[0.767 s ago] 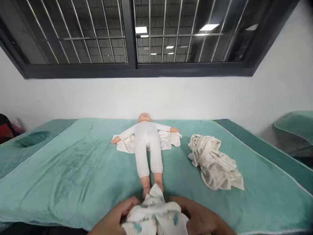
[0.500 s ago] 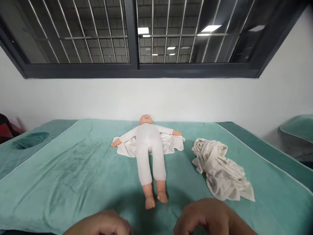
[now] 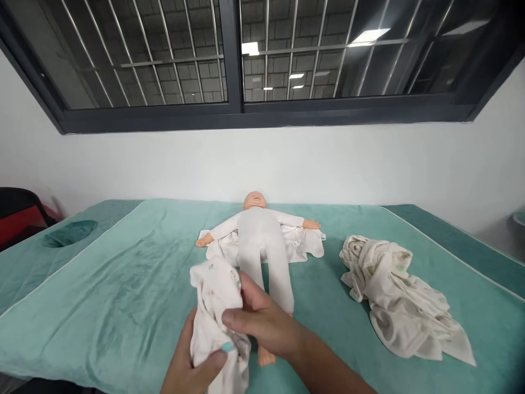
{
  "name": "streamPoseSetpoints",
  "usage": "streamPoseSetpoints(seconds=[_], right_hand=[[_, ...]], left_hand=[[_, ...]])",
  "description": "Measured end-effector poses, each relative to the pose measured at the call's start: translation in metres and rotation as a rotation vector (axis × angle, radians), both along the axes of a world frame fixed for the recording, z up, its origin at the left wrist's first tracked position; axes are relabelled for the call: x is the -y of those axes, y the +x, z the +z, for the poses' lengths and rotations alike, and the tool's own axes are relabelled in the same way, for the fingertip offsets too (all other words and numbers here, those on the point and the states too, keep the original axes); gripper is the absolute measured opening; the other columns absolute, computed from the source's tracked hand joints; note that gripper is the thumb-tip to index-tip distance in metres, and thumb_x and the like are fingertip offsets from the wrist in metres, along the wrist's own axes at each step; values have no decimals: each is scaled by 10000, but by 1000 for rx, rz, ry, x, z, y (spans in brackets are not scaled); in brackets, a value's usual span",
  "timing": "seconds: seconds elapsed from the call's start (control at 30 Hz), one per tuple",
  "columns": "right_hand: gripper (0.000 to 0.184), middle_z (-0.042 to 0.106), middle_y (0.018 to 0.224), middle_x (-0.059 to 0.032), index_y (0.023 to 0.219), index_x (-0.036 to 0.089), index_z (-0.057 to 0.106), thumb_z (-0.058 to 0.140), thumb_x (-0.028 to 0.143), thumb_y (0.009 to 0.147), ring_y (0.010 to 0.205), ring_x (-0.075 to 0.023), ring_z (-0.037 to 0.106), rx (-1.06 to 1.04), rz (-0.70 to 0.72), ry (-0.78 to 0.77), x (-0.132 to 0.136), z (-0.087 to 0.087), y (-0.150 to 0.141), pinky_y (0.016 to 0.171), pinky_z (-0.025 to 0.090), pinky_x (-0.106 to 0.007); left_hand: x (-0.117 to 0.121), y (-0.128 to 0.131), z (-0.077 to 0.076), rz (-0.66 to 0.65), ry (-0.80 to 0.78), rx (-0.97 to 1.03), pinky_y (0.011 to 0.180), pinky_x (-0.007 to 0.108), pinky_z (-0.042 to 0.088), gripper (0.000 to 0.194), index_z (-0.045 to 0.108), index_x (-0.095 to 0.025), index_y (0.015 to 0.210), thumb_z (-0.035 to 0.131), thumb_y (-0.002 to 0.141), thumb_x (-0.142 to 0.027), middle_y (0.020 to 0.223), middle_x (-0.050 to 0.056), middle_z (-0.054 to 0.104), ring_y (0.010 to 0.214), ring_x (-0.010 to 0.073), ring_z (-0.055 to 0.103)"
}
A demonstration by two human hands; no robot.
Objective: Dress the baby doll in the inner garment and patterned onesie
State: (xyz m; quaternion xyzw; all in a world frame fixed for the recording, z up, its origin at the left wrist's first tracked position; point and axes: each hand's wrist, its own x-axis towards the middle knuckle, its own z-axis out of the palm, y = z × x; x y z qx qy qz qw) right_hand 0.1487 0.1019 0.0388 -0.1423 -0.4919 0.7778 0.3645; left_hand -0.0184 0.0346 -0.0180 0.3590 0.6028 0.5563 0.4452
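Observation:
A bunched white cloth (image 3: pixel 215 290) with small coloured prints hangs over the doll's lower legs, in front of me. My left hand (image 3: pixel 191 364) grips its lower part, thumb across the front. At its right edge, my right hand (image 3: pixel 266 320) pinches the fabric between thumb and fingers. Whether the cloth is a garment I cannot tell, as its folds hide the shape. Beyond it a baby doll (image 3: pixel 257 232) in a white bodysuit lies on its back, head toward the wall and arms spread. A white cloth (image 3: pixel 303 243) lies flat under its arms and torso. My hands partly hide its legs and feet.
Green padded covering (image 3: pixel 135 284) spreads over the bed surface. To the right lies a crumpled off-white cloth (image 3: pixel 404 298). At the left is a round face hole (image 3: pixel 69 233), with a black and red object (image 3: pixel 22 216) beyond. A barred window (image 3: pixel 241 109) sits above the white wall.
Both hands have come up from the bottom edge into view, now holding the printed white cloth between them. The view has shifted slightly; the doll and the crumpled cloth lie as before.

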Motion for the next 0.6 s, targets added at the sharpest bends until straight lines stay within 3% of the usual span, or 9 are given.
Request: streamPoseSetpoints(seconds=[0.07,0.13,0.23,0.3,0.43,0.53,0.6], right_hand=[[306,645,952,-4,1079,236,638,723,354,810,928,-172,595,83,-50,38,-10,-2,1,855,449,-315],[231,652,911,-5,970,208,647,685,395,841,926,-180,611,151,-119,56,-20,-5,5,888,459,-344],[218,668,917,-16,922,202,641,653,413,866,947,-193,634,268,-198,102,-32,-7,11,920,472,-379],[208,682,966,-25,949,211,641,651,402,870,981,-198,644,328,-222,138,-36,-7,15,933,474,-385],[196,688,985,-34,937,210,641,646,393,869,978,-196,656,366,-252,144,-41,-10,25,917,485,-375],[180,690,1004,-33,920,216,647,651,384,857,981,-197,644,419,-326,197,-51,-16,40,893,486,-365],[180,690,1037,-33,951,227,653,648,376,850,1004,-201,630,465,-407,259,-68,-19,51,897,484,-366]], left_hand=[[5,-2,0,59,-32,-17,862,396,554,806,591,-193,1212,843,508,-493,1142,102,708,1091,362,631],[3,-11,10,151,-75,-58,744,367,579,763,601,-194,1168,824,519,-528,1033,79,736,926,327,685],[-10,-33,30,268,-146,-194,589,323,564,680,589,-227,1182,736,629,-595,958,50,736,741,268,694],[-23,-45,36,252,-169,-293,565,325,553,614,587,-231,1197,650,722,-615,944,56,727,713,260,691],[-42,-53,22,57,-145,-697,753,475,556,498,651,-194,1126,593,775,-543,1077,133,683,948,355,664],[-43,-39,6,144,57,-1068,953,623,430,477,660,-163,1122,544,803,-499,1299,195,559,1193,428,519],[-41,-19,2,126,240,-1053,1054,596,365,452,646,-181,1144,515,839,-489,1337,169,536,1260,384,472]])
